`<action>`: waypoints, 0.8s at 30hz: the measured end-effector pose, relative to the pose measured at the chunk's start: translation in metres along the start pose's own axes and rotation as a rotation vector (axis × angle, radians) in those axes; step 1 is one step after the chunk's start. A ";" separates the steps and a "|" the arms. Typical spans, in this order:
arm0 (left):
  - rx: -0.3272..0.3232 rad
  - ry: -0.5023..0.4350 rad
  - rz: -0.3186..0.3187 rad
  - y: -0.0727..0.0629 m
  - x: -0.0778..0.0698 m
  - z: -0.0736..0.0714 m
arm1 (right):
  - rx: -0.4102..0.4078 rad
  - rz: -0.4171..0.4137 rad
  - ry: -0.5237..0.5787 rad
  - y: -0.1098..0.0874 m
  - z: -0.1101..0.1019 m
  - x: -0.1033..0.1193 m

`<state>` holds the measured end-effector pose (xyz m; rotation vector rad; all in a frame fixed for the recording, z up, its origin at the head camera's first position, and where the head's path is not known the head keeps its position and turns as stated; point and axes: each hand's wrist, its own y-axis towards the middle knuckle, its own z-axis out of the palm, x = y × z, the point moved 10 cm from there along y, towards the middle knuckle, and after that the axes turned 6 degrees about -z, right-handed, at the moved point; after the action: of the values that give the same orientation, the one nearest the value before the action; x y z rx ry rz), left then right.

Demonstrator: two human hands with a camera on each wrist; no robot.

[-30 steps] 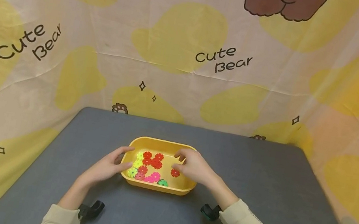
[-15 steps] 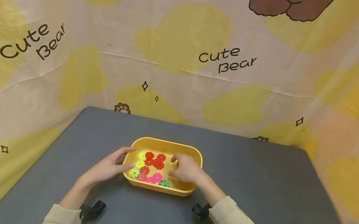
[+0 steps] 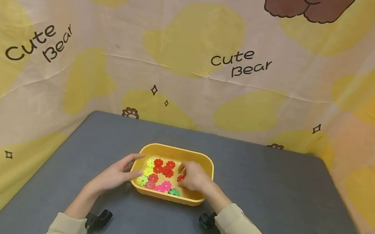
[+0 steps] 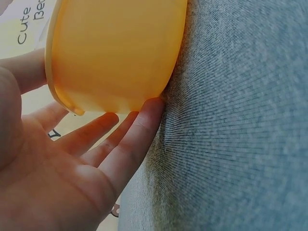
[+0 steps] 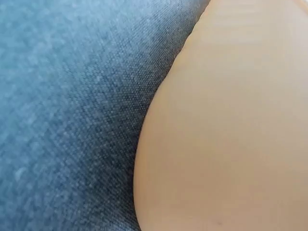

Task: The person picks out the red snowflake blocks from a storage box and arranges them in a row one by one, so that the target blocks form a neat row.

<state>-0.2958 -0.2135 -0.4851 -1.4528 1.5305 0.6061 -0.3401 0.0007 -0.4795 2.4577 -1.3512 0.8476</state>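
A yellow plastic basin [image 3: 195,202] sits on the grey table with several flower-shaped plastic building discs in it. My left hand [image 3: 118,172] grips its left end: in the left wrist view the thumb hooks over the rim and the fingers [image 4: 139,132] press the outer wall. Inside the basin, toward the right, my right hand [image 3: 194,176] has its fingers curled, with a red snowflake disc [image 3: 180,178] between the fingertips, partly hidden by the hand. The right wrist view holds only the basin's smooth outer wall [image 5: 226,120] and the table cloth.
Red discs [image 3: 166,170] lie mid-basin, yellow discs [image 3: 147,170] along the left. Pink discs [image 3: 165,186] and a green disc [image 3: 174,192] lie by the near wall. A grey table [image 3: 256,175] spreads around, with a printed curtain [image 3: 193,42] behind.
My right hand has moved a little left and deeper into the basin. The red disc under it has shifted left and shows at the fingertips. My left hand keeps its place on the basin.
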 end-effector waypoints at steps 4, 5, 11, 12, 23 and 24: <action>0.001 -0.008 0.002 0.002 0.004 0.002 | -0.001 -0.008 0.017 0.004 0.001 -0.002; 0.001 -0.012 0.004 0.002 0.005 0.002 | -0.002 -0.011 0.022 0.005 0.001 -0.002; -0.003 -0.016 0.010 0.004 0.006 0.002 | -0.002 -0.006 0.040 0.006 0.000 -0.001; -0.004 -0.013 0.010 0.004 0.006 0.002 | 0.000 -0.003 0.044 0.006 0.000 -0.001; -0.011 0.000 0.003 0.004 0.007 0.003 | 0.014 -0.006 0.037 0.006 0.002 -0.003; -0.012 0.000 0.003 0.004 0.007 0.003 | 0.014 -0.006 0.037 0.006 0.003 -0.003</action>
<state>-0.2979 -0.2138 -0.4929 -1.4597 1.5316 0.6177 -0.3456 -0.0016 -0.4840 2.4432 -1.3294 0.8995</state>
